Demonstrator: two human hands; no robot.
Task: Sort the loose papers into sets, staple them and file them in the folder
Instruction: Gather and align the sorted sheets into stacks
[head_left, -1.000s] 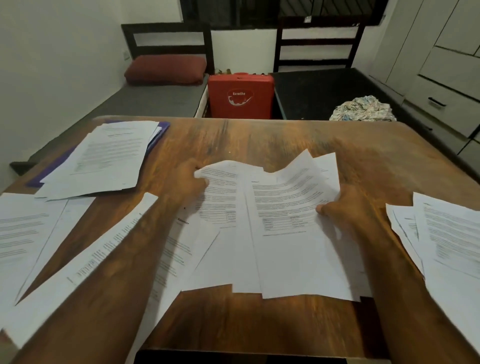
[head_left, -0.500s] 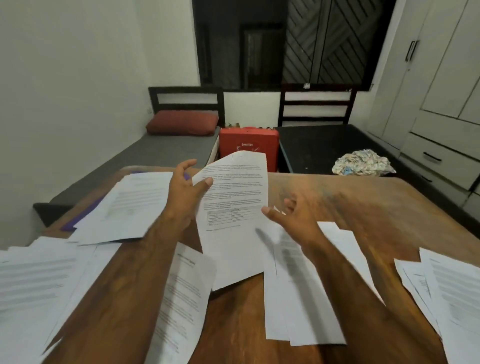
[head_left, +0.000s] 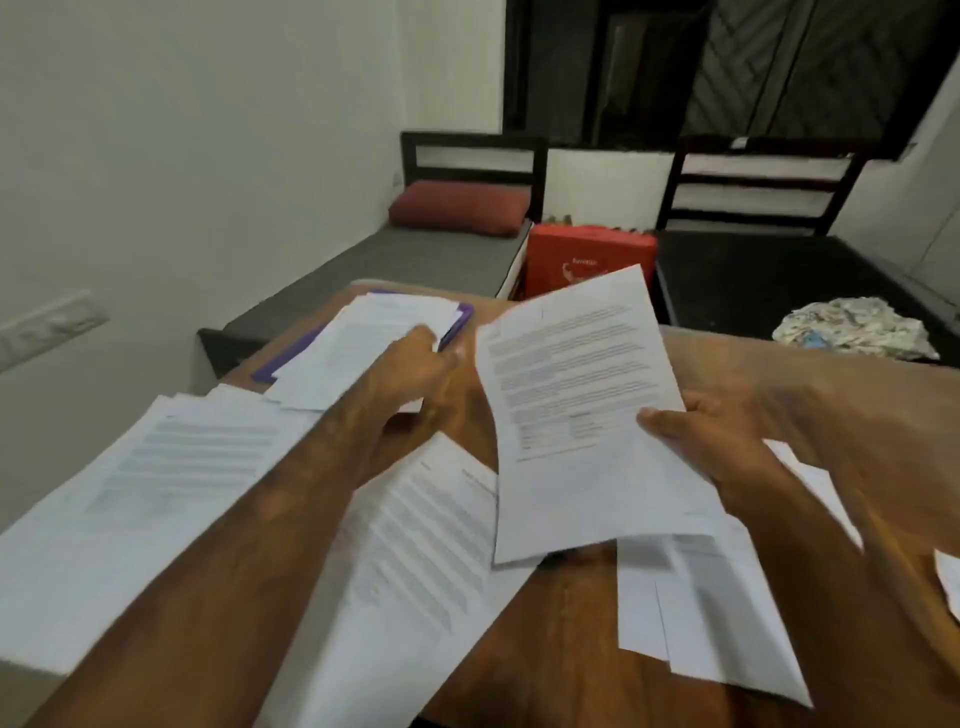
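Note:
My right hand (head_left: 701, 436) pinches the right edge of a printed sheet (head_left: 571, 405) and holds it up, tilted, over the middle of the wooden table (head_left: 841, 410). My left hand (head_left: 415, 364) reaches across to the far left and lies on the paper stack (head_left: 363, 338) on top of the purple folder (head_left: 464, 319); blur hides whether its fingers grip a page. Loose printed pages lie under my left forearm (head_left: 156, 493), in the centre (head_left: 426, 545) and below my right wrist (head_left: 701, 603). No stapler is in sight.
Another page corner (head_left: 950, 577) shows at the right edge. Beyond the table stand a red case (head_left: 587, 260), a grey bed with a red pillow (head_left: 457, 208), a dark bed and a crumpled patterned cloth (head_left: 852, 327).
The raised sheet passed from my left hand to my right. My left hand swung left onto the stack on the purple folder. The view shifted left and up.

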